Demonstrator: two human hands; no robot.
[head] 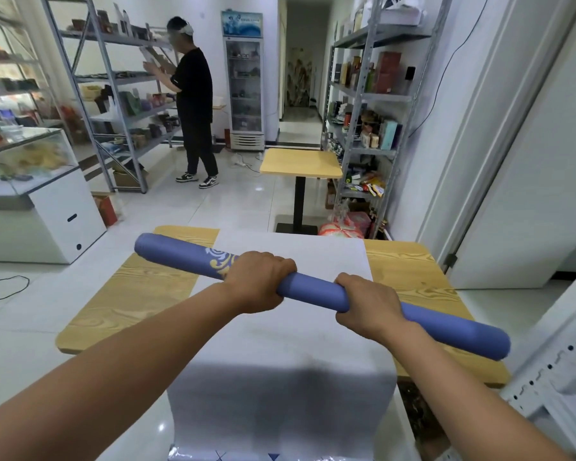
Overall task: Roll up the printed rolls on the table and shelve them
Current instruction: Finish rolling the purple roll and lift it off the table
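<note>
A blue rolled-up printed roll (pixel 313 289) with a white and gold ornament near its left end slants above the wooden table (pixel 140 287). My left hand (pixel 260 281) grips the roll left of its middle. My right hand (pixel 368 306) grips it right of the middle. Under the roll a second sheet (pixel 280 354) lies flat, white side up, and hangs over the near table edge, where a bit of blue print shows at the bottom.
A white slotted shelf frame (pixel 552 367) stands at the near right. A small yellow table (pixel 300 163) and a metal rack (pixel 366 94) of goods lie ahead on the right. A person (pixel 193 101) in black stands at the left rack (pixel 113 94). A glass counter (pixel 30 181) is at the left.
</note>
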